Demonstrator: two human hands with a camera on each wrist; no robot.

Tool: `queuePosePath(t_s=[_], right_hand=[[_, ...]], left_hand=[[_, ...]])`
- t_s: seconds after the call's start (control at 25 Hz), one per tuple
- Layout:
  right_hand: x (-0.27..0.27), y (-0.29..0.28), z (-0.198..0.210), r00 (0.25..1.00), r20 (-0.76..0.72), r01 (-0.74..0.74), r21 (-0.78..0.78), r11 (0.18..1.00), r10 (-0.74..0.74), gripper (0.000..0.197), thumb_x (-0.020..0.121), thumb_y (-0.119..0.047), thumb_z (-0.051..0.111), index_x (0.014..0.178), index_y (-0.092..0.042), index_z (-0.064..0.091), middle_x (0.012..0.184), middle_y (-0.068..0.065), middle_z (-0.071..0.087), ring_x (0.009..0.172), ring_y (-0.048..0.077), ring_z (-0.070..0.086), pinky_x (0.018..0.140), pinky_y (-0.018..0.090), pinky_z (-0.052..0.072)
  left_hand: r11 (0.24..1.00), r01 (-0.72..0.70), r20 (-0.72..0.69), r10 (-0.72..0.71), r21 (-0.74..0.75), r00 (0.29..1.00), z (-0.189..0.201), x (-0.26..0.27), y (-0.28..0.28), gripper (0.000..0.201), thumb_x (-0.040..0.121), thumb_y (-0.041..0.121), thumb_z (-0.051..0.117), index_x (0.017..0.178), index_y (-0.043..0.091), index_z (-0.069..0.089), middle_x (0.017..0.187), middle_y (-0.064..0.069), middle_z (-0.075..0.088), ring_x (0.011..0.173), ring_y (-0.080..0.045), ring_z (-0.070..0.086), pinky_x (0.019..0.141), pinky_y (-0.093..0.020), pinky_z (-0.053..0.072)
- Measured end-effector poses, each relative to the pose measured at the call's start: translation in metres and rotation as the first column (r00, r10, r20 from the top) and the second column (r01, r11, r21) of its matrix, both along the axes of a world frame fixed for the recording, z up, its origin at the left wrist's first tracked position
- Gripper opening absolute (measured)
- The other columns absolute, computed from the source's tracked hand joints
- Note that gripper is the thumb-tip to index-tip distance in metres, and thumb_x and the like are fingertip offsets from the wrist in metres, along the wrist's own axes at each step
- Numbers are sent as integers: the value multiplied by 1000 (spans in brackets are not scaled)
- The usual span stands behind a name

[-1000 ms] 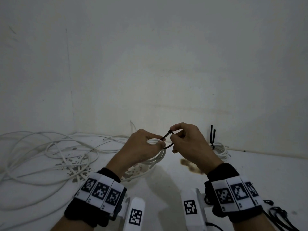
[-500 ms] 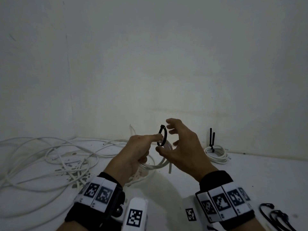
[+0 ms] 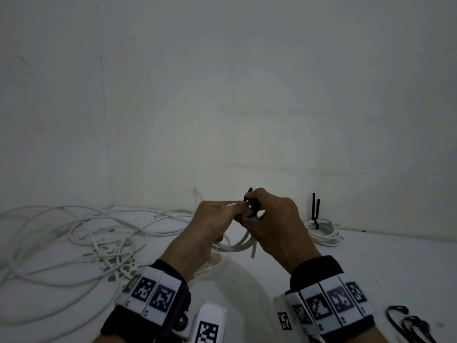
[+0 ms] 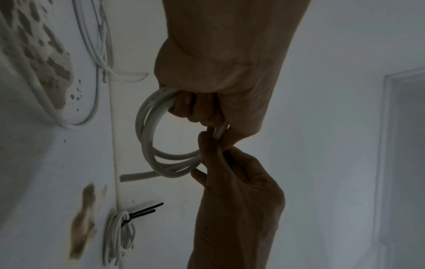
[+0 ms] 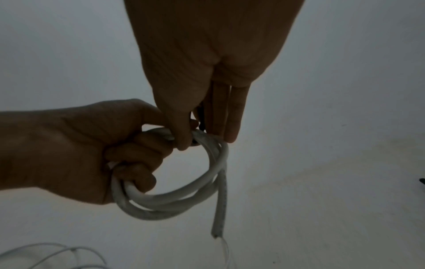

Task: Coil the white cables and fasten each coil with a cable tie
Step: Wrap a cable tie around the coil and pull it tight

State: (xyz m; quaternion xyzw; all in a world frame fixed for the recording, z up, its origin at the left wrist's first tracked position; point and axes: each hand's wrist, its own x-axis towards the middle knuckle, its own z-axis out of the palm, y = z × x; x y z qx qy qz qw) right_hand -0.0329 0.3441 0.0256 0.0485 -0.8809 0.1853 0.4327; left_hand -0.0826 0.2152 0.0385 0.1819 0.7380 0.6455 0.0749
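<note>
we note the left hand [image 3: 210,231] at centre frame in the head view, fingers curled round a small white cable coil [image 3: 237,245] of a few loops, held up off the white table [image 3: 371,268]. in the left wrist view the same coil [image 4: 156,145] hangs from the fist [image 4: 218,72], one cut end sticking out to the left; in the right wrist view that loose end drops straight down below the coil [image 5: 207,182]. the right hand [image 3: 274,226] meets the left at the top of the coil, thumb and forefinger pinching a black cable tie [image 3: 254,211] that curves round the cable strands, its tip poking up above the knuckles. in the right wrist view the right hand [image 5: 202,72] shows its other fingers lying straight and together beside the coil, the tie only a dark sliver between them; whether the tie's tail is through its head we cannot tell. at right of the head view, near the wall [image 3: 247,95], a finished coil [image 3: 321,231] lies on the table with two black tie tails standing upright from it. loose white cables [image 3: 74,231] sprawl across the left of the table over a patch of chipped paint. spare black cable ties [image 3: 408,323] lie at lower right. both wrists wear black bands with square printed markers.
</note>
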Motion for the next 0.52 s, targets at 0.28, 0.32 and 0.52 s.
queuePosePath(t_s=[0.28,0.32,0.52], right_hand=[[10,11,8,980,53,-166,-331,929,194,33,74,-46,83,100,-29,73,97,-14,72,85,5,67,74,31,58],[11,14,11,970,54,-187,-444,876,235,31,78,-46,79,104,-31,71,100,-12,72,89,5,68,77,33,59],[11,15,18,975,30,-180,-487,854,222,6,89,-26,71,85,-28,75,86,-9,74,77,17,71,73,49,59]], left_hand=[[998,34,-5,-34,43,999,0,-5,-2,20,82,33,71,69,20,78,43,7,32,44,-12,26,48,-27,25],[998,42,-7,-42,47,999,0,-6,-2,23,81,34,72,61,22,76,45,6,31,45,-13,26,48,-27,24],[992,127,-38,-127,1,991,0,-2,1,22,84,30,69,66,20,77,45,7,28,45,-13,23,48,-28,23]])
